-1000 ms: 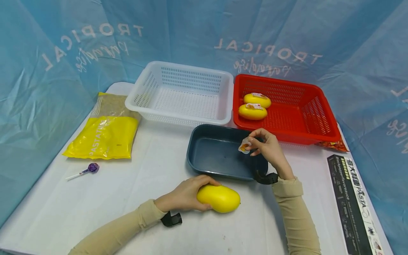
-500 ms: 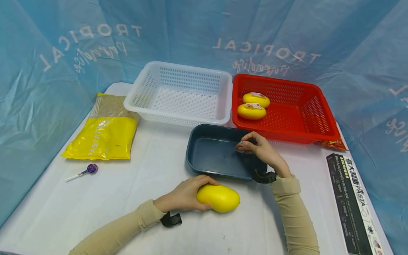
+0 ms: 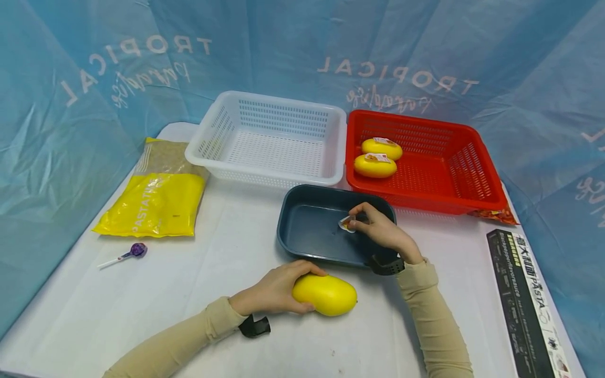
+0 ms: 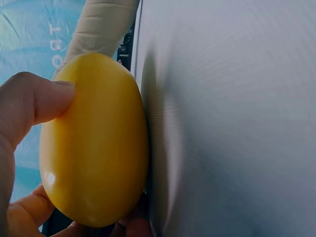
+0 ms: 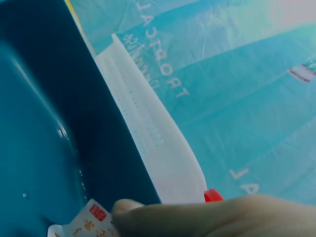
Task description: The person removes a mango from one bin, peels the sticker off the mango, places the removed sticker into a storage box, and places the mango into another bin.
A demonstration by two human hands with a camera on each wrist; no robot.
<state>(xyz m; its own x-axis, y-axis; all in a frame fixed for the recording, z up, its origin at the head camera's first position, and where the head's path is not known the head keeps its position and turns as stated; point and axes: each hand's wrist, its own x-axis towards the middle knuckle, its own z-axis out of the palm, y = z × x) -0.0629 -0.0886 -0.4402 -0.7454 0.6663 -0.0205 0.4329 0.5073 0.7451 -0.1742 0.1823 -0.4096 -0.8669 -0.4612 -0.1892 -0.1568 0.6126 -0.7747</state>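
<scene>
In the head view my left hand (image 3: 274, 289) grips a yellow mango (image 3: 329, 296) at its left end, on the white table. The left wrist view shows the thumb (image 4: 54, 98) on the mango's smooth skin and fingertips curled beneath it. Over the dark blue tray (image 3: 302, 247) my right hand (image 3: 382, 230) pinches a small, bent label sticker (image 3: 345, 224). White with a red square and orange drawings, the sticker (image 5: 91, 222) appears low inside the tray in the right wrist view; whether it touches the tray floor I cannot tell.
Behind the tray stand a white basket (image 3: 276, 176) and a red basket (image 3: 425, 202), which holds two labelled mangoes (image 3: 375, 165). A yellow pasta bag (image 3: 163, 205) and a lollipop (image 3: 137, 250) lie left. A black pasta box (image 3: 520, 310) lies right, near a red packet (image 3: 498, 215).
My right hand has moved left and lower over the tray with the sticker between its fingers. The left hand and its mango have stayed in place.
</scene>
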